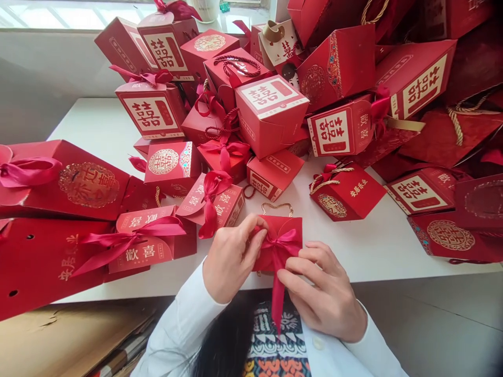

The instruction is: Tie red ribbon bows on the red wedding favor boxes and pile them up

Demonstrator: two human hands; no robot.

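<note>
A small red box (296, 225) sits near the table's front edge, with a magenta ribbon (285, 238) tied in a bow on its top and one long tail hanging toward me. My left hand (234, 257) is at the box's left side, thumb and fingertips pinching the left part of the ribbon bow. My right hand (322, 290) lies at the right side, its fingers loosely curved and somewhat apart, the fingertips touching the ribbon and the box edge. A gold cord (277, 206) shows behind the box.
Many red boxes (271, 115) are heaped across the back and right of the white table (90, 120). Large red boxes (47, 256) stand at the left. Nearby are a bow-tied box (188, 205) and a rope-handled box (349, 191). Cardboard (74, 335) lies below the left edge.
</note>
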